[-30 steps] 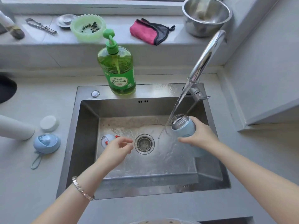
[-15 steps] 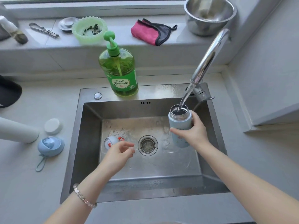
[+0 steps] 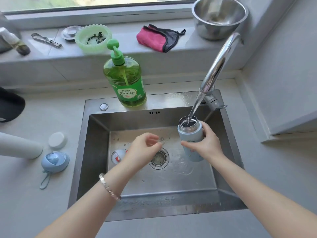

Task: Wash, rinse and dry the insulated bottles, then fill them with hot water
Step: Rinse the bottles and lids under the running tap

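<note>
My right hand grips a small light-blue insulated bottle upright over the steel sink. Water from the chrome tap runs straight into its open steel mouth. My left hand hovers above the drain with loosely curled fingers and holds nothing. A white insulated bottle lies on its side on the counter at the left. Beside it sit a white cap and a blue lid with a loop strap. A small white and red item lies on the sink floor, partly behind my left hand.
A green dish-soap pump bottle stands on the sink's back rim. On the window ledge are a pink cloth, a steel bowl, a green dish, a peeler and a small bottle.
The blue bottle was tilted beside the stream, then came upright under the tap so that water runs into it. My left hand drifted right and up, over the drain.
</note>
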